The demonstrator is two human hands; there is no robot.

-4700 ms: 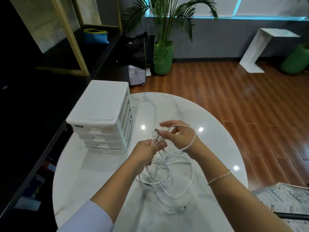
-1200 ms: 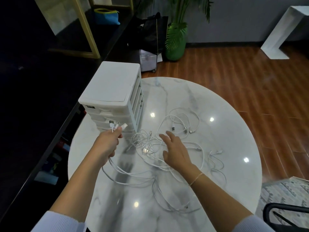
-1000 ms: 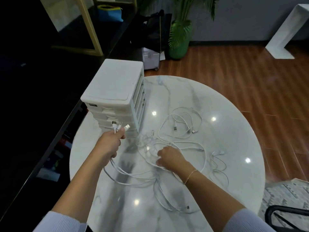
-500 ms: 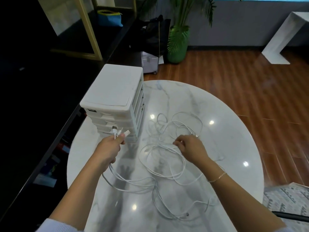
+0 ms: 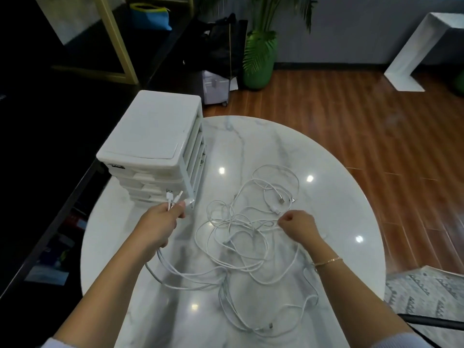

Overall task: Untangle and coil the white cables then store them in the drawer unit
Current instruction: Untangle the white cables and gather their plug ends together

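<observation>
So closest to the camera were two forearms with pale sleeves just at the bottom edge, reaching out over a round white marble table [image 5: 339, 192]. A loose end of cable with a plug [image 5: 270, 325] lay on the table between the arms. The left hand [image 5: 157, 227] was closed in a fist around a bunch of cable ends, with the plugs [image 5: 175, 197] sticking up out of the top of the fist and the cords trailing out underneath toward the middle of the table. The right hand [image 5: 298, 226], with a thin bracelet [image 5: 327, 261] on the wrist, had its fingers curled and was pinching a strand at the right side of the mess. The white cables [image 5: 241, 237] were spread out in a messy tangle of loops on the table between and beyond both hands, none coiled yet. A bit farther back on the left sat the white drawer unit [image 5: 153, 136], right by the left fist, its drawers all pushed in. Past the table was a wood floor [image 5: 351, 109], a potted plant [image 5: 258, 59] and a white side table [image 5: 421, 49] against the wall.
</observation>
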